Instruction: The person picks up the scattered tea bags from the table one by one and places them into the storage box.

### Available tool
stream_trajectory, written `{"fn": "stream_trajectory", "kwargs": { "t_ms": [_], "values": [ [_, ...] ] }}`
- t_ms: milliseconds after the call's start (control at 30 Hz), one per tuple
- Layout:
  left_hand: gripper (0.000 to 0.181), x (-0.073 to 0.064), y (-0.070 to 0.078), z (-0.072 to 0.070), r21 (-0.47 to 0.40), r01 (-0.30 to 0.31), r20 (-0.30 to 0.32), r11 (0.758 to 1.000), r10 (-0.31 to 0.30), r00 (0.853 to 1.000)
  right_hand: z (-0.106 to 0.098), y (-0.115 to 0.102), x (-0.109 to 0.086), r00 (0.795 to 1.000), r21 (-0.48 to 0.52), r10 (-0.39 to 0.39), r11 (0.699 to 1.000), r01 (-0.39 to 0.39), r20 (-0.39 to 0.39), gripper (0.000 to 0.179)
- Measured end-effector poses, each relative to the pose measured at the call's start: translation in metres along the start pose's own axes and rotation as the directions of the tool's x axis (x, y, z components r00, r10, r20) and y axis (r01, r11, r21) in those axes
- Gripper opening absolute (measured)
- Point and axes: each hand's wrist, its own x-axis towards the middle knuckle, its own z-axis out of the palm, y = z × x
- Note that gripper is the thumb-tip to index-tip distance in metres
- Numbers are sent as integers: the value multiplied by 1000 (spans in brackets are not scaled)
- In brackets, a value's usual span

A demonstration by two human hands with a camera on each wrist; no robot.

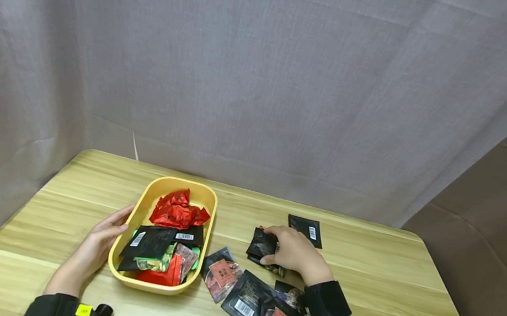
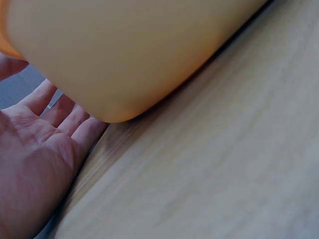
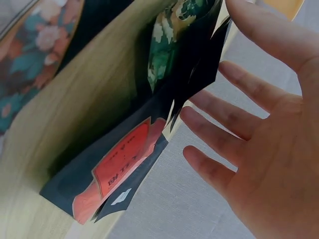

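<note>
Item: my right hand (image 1: pixel 295 252), fingers spread at the edges of a small pile of flat black packets (image 1: pixel 262 242) near the table's (image 1: pixel 411 296) middle; whether I pinch them, I cannot tell.
Item: my left hand (image 1: pixel 92 248), fingers extended along a yellow round-cornered plastic tray (image 1: pixel 202 196), left of centre.
Step, as I judge it: gathering packets; next move calls for a firm pinch.
Also: crumpled red foil wrappers (image 1: pixel 175 215), inside the tray.
Obstacle: loose dark flower-printed packet (image 1: pixel 223 273), just beside the tray's right wall.
</note>
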Motion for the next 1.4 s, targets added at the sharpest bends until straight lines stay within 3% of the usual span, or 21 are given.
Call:
{"fn": "stream_trajectory", "kwargs": {
  "t_ms": [433,733,1000,1167,1333,1400],
  "values": [
    [55,-1,1,-1,10,14,-8,1000,-14,1000,-7,-17,-3,998,-72,-14,997,9,-66,64],
    [56,0,2,0,27,29,-13,999,-28,1000,-14,-41,-4,984,-105,-98,991,83,-147,68],
    [55,0,2,0,26,33,-20,999,-32,999,-15,-83,-5,943,-130,-273,959,251,-191,67],
    [55,0,2,1,26,23,-12,999,-23,1000,-6,-110,-5,902,-144,-387,920,365,-191,66],
    [55,-1,2,1,32,35,-7,999,-34,999,3,-134,-7,876,-179,-458,884,431,-153,65],
    [55,-1,2,1,40,45,-12,998,-45,999,7,-143,-7,857,-202,-493,864,461,-153,64]
  ]
}}
